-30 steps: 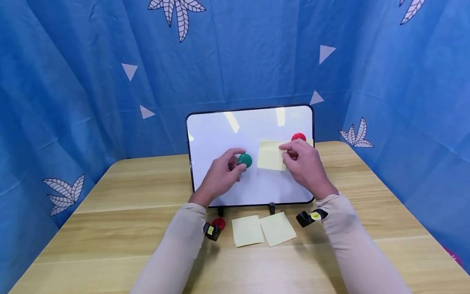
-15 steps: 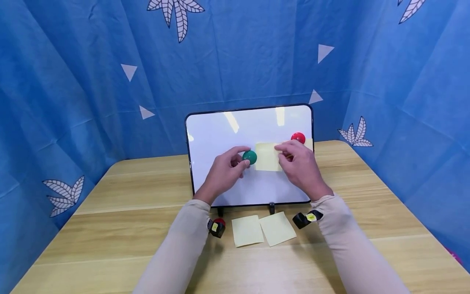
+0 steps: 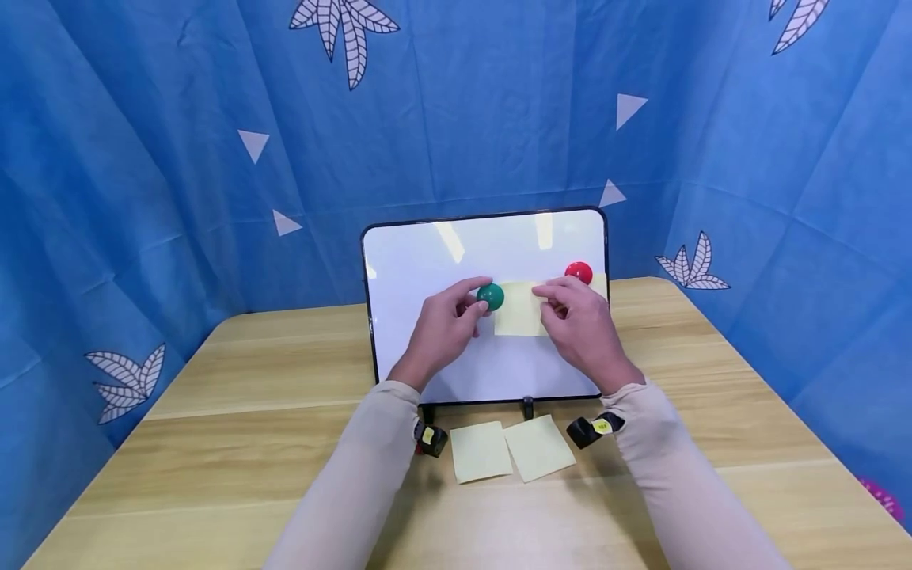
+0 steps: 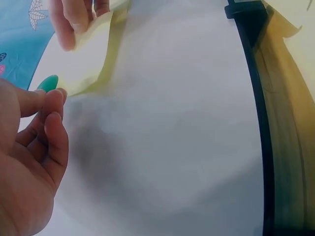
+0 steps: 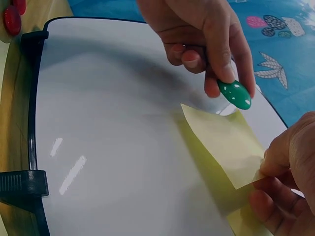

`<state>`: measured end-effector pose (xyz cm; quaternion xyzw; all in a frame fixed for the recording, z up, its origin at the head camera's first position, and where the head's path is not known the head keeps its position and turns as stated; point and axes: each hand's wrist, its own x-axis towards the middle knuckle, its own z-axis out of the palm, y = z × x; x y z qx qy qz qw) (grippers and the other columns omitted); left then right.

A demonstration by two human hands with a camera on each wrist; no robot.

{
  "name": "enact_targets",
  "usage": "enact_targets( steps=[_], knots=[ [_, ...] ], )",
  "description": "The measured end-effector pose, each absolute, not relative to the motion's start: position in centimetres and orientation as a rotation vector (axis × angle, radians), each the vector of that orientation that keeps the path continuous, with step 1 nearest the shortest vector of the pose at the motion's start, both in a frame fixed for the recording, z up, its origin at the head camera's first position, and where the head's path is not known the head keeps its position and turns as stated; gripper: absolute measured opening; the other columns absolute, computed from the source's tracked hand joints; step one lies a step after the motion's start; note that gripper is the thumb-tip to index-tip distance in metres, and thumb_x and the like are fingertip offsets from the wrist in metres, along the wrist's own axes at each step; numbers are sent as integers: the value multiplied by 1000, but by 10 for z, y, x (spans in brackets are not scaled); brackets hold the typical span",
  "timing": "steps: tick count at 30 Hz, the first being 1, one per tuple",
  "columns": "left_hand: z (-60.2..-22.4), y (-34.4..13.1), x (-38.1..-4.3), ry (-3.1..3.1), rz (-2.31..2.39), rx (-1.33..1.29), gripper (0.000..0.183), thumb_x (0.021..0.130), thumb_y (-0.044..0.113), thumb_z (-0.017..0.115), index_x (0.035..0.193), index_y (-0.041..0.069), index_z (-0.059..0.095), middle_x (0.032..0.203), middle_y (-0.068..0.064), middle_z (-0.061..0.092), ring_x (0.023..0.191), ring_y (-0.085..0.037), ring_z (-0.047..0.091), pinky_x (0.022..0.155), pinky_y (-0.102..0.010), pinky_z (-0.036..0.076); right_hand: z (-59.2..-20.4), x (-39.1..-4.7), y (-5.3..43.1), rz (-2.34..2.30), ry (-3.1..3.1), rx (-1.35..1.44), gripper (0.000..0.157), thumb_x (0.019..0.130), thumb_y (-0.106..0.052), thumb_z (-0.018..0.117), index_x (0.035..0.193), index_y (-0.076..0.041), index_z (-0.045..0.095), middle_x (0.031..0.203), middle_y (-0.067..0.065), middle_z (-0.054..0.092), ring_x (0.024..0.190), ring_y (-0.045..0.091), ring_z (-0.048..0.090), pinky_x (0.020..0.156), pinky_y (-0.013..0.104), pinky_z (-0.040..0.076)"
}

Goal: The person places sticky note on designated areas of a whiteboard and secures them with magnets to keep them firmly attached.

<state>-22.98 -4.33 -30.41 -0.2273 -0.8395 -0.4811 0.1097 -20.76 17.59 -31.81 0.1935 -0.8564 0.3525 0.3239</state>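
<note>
Hands (image 3: 442, 328) (image 3: 581, 324): 1 magnet (image 3: 490, 297) in left, 1 note (image 3: 516, 313) in right.

- The left hand (image 3: 449, 321), near the middle of the frame, is farther right and slightly higher than a second ago, closer to the right hand (image 3: 580, 321).
- The green disc (image 3: 490, 297) it pinches moves with it: the earlier gap is gone, and in the head view the disc now overlaps the upper left corner of the yellow note (image 3: 518, 313).
- The right hand and that note are slightly farther left.
- Lower centre, the left wrist camera (image 3: 431, 438) shifts right, now hiding most of the red disc (image 3: 419, 450) behind it.
</note>
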Motion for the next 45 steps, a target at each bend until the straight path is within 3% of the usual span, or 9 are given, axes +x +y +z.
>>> enact_targets(
  steps=[17,27,32,45],
  knots=[
    [-295,-20,-235,-2525,-1279,-656,41,98,18,67,139,17,61,89,-1,68,66,-15,62,62,-28,54,-317,-207,178,901,-2254,528,28,89,3,71,117,1,73,115,15,66,90,26,63,77,42,58],
    [-290,-5,-233,-2543,-1003,-646,39,98,21,67,137,17,62,93,-3,71,80,-13,63,65,-22,53,-314,-204,177,902,-2285,509,28,89,1,70,117,0,73,114,14,65,90,25,63,77,40,58],
    [-288,0,-233,-2517,-828,-655,41,98,21,68,137,16,62,101,-4,74,82,-13,66,71,-23,54,-313,-203,177,900,-2295,507,28,89,1,71,118,0,72,114,15,65,92,26,65,79,41,58],
    [-287,9,-231,-2444,-448,-670,39,96,26,70,133,15,64,108,-4,74,87,-17,70,73,-28,57,-314,-205,180,864,-2322,518,29,89,0,71,118,-1,72,112,13,65,92,25,64,81,40,58]
  ],
)
